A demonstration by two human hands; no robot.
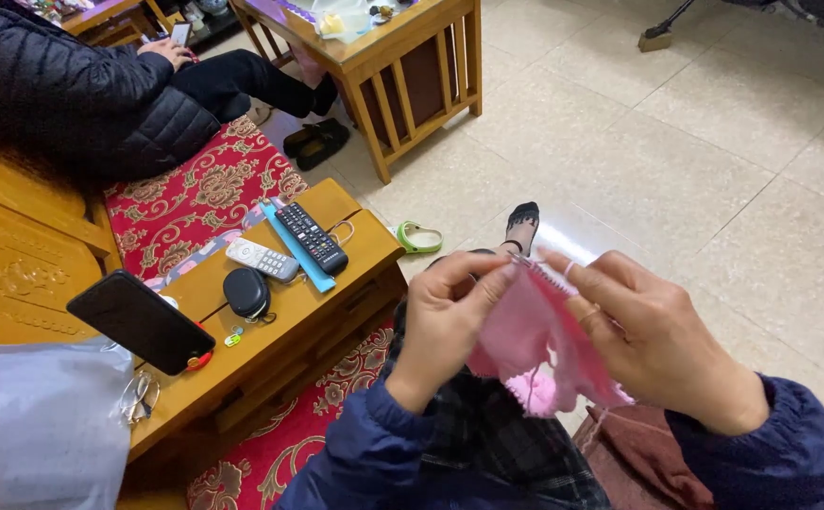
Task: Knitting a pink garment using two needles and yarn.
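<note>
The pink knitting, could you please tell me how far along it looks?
Done: a fair panel of pink knitting already hangs below the needles. In hand: the left hand and right hand each pinch the top edge, working stitches at the needle tips. Left: a strand of yarn trails down from the piece, so it is not bound off; the final size cannot be told.
</note>
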